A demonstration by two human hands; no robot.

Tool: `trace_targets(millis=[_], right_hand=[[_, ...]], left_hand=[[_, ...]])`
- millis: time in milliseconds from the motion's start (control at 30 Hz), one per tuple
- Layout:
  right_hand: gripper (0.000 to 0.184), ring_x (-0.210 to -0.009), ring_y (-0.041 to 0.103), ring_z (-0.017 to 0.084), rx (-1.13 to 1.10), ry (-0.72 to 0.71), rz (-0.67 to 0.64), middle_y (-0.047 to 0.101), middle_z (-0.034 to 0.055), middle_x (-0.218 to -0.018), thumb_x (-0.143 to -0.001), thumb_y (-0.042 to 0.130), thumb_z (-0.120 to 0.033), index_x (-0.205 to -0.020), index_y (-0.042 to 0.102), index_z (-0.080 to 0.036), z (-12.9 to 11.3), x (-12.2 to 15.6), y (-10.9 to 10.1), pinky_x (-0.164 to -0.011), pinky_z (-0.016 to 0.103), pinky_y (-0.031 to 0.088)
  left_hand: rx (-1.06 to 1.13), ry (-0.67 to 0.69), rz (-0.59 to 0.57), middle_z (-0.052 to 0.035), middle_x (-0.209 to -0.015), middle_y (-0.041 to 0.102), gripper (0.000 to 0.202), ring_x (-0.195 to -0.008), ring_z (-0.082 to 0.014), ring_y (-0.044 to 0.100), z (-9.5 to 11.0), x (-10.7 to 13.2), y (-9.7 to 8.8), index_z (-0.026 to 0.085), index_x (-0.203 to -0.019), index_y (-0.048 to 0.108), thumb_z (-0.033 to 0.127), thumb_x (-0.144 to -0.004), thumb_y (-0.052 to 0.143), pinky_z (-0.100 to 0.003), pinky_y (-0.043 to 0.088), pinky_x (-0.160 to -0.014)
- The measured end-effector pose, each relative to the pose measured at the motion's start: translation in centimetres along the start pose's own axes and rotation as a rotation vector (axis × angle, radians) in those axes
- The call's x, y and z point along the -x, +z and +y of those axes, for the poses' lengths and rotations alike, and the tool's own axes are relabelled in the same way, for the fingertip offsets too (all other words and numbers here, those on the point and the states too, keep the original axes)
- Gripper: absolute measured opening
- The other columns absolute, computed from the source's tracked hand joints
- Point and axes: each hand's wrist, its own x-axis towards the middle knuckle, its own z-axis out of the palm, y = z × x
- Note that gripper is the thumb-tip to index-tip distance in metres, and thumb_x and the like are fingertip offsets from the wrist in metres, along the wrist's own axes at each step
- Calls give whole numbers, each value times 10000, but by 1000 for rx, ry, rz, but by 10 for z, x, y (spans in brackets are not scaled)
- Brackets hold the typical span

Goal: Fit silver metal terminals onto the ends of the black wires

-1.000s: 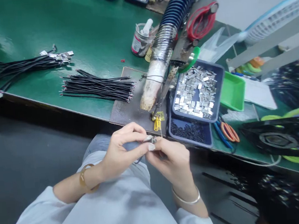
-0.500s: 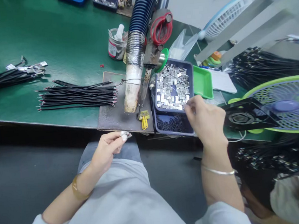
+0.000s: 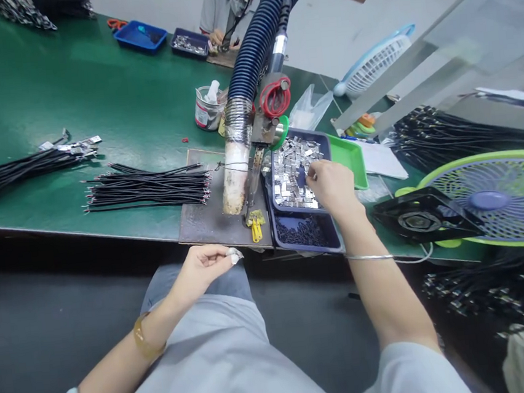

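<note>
My left hand (image 3: 206,267) is closed in a pinch in front of the bench edge, with a small silvery metal connector (image 3: 236,254) between thumb and finger. Over the right part of a dark blue tray (image 3: 326,144) is my right hand (image 3: 332,183), its fingers pressed together among loose metal connectors (image 3: 287,172). What those fingertips hold, if anything, is hidden. Just nearer to me, a second blue tray (image 3: 338,238) contains tiny black parts (image 3: 302,233). Cut black cables (image 3: 150,189) lie in a pile left of the dark work board (image 3: 204,223).
A ribbed extraction hose (image 3: 252,49) comes down over the board, beside a stand with red-handled scissors (image 3: 275,96). Yellow clips (image 3: 256,228) sit at the board's front. A green fan (image 3: 512,197) stands right. Across the bench, a co-worker's hand (image 3: 218,38) is visible.
The view has tilted up, showing more of the bench's far side. My right hand has moved left, further over the connector tray. My left hand keeps its pinch on the connector.
</note>
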Motion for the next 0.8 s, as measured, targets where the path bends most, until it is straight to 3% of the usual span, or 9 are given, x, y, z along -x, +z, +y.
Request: trace_targets(millis=[167, 267, 333, 433, 500, 567, 600, 667, 800], right_hand=[[114, -744, 558, 207, -30, -5, 24, 682, 117, -829, -825, 530, -104, -821, 614, -182, -5, -4, -1, -647, 316, 306], [141, -699, 571, 191, -158, 32, 106, 662, 69, -747, -803, 555, -89, -737, 551, -213, -2, -1, -9, -650, 310, 348], [212, -633, 590, 174, -321, 48, 227, 635, 26, -669, -793, 594, -86, -677, 502, -236, -2, 9, -19, -635, 298, 395], [247, -597, 641, 173, -494, 31, 430, 650, 16, -650, -836, 651, -141, -666, 510, -251, -14, 42, -40, -606, 292, 461], [231, -724, 693, 202, -500, 3, 519, 720, 58, -773, -877, 663, -181, -691, 545, -252, -34, 74, -52, -652, 308, 505], [159, -853, 729, 220, -561, -154, 625, 767, 67, -890, -888, 676, -129, -787, 629, -243, -59, 107, -57, -745, 337, 556], [155, -818, 733, 200, -632, -228, 671, 769, 43, -874, -877, 696, -104, -820, 656, -243, -72, 122, -57, -757, 334, 571], [138, -820, 739, 180, -803, -251, 569, 769, 20, -893, -875, 713, -106, -871, 691, -243, -94, 143, -50, -760, 324, 597], [108, -838, 748, 167, -1181, -105, 279, 763, 20, -906, -900, 685, -148, -841, 725, -230, -114, 155, -30, -688, 282, 625]], left_hand=[[49, -12, 27, -44, -687, 746, 345, -632, -114, 620, 4, 0, 3, 141, -690, 767, 390, -534, 948, -219, 510, -618], [96, -16, 53, 48, -511, 562, 419, -466, -36, 405, 9, -1, 6, 129, -732, 738, 439, -541, 947, -167, 296, -451], [116, -21, 42, 95, -458, 420, 446, -431, -19, 275, 11, -1, 8, 132, -735, 704, 476, -564, 931, -178, 165, -427], [127, -10, 19, 105, -461, 365, 437, -440, -26, 247, 13, -3, 13, 143, -729, 667, 483, -589, 903, -199, 130, -439], [126, 8, 6, 100, -474, 383, 407, -448, -32, 271, 12, -5, 18, 145, -741, 658, 460, -612, 880, -205, 150, -445], [116, 30, -2, 93, -482, 405, 370, -451, -35, 301, 11, -6, 22, 147, -736, 641, 433, -640, 855, -206, 186, -452], [105, 39, -6, 90, -484, 418, 352, -451, -37, 318, 11, -6, 25, 149, -727, 630, 416, -651, 846, -204, 208, -455], [69, 53, -9, 80, -491, 452, 318, -452, -41, 354, 11, -6, 29, 152, -715, 616, 379, -669, 834, -198, 256, -458], [-27, 124, 17, 56, -533, 529, 243, -479, -55, 428, 10, -5, 35, 152, -720, 640, 324, -693, 809, -188, 361, -480]])
